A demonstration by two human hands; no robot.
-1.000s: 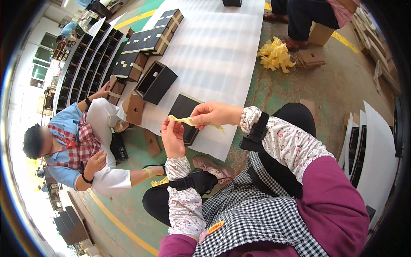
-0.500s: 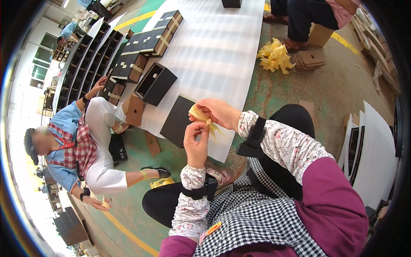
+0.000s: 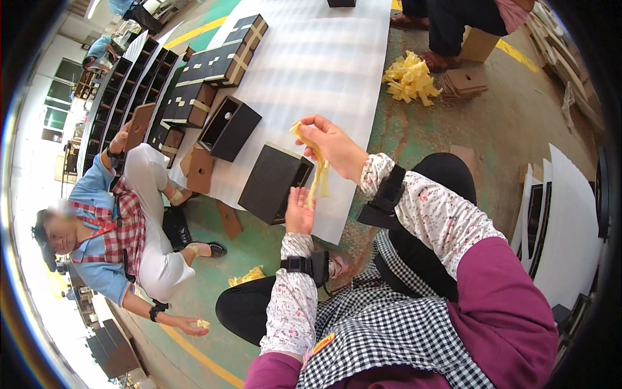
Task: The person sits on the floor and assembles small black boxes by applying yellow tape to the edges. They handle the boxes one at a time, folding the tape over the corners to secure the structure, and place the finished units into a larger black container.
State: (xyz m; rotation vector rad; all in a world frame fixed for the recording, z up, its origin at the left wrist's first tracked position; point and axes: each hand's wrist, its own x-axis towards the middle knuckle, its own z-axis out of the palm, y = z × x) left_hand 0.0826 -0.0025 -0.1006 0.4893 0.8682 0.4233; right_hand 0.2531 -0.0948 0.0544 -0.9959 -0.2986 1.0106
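My right hand (image 3: 332,148) pinches a yellow tape strip (image 3: 319,180), which dangles crumpled beneath the fingers. Just below, my left hand (image 3: 299,212) is open with its fingers stretched upward. The lower end of the strip hangs by the left fingers; whether it touches them I cannot tell. Close beyond both hands stands a black box (image 3: 269,180) with an open end toward the right, partly hidden by the left fingers. Another open black box (image 3: 230,128) with a round hole inside lies farther off to the left.
White sheeting (image 3: 311,71) covers the work area. Taped black boxes (image 3: 217,68) stand in a row at far left. A yellow tape heap (image 3: 411,79) and brown boards (image 3: 463,81) lie at right. A seated co-worker (image 3: 110,240) at left holds a brown board (image 3: 138,126).
My hands have moved apart: the right rose with the tape strip, the left opened and dropped. The near box's open end now shows. The co-worker has lifted a brown board.
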